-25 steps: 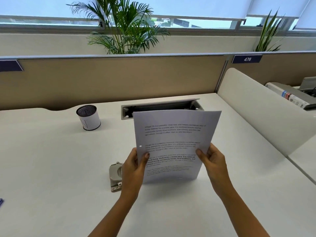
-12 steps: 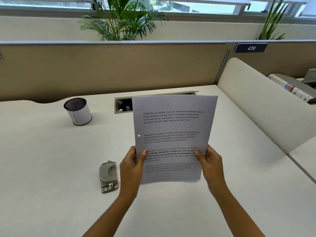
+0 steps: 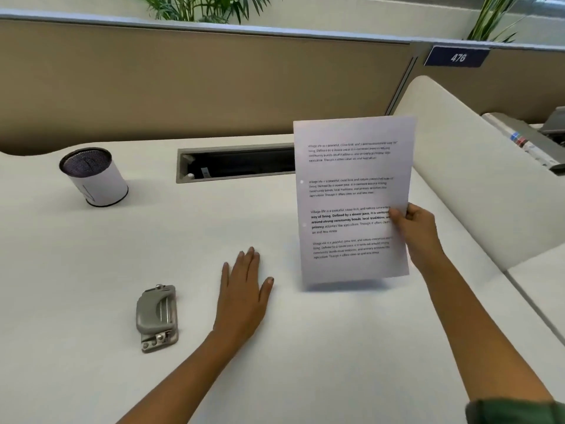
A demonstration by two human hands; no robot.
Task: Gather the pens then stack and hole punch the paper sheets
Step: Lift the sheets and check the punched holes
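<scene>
Now the left hand point(image 3: 244, 289) has let go of the paper sheets point(image 3: 351, 194) and lies flat, fingers straight, on the worktop point(image 3: 91, 255) just right of the hole punch point(image 3: 157, 318). The right hand point(image 3: 415, 231) alone pinches the paper sheets by their right edge, upright, farther right of the hole punch than a moment ago. Small round holes show along their left margin, so punching looks done; laying the stack down seems next. The mesh cup point(image 3: 93, 177) stands behind the hole punch, leftward.

"476" on blue plate point(image 3: 457, 57); "Village life" on sheet point(image 3: 351, 194)
</scene>
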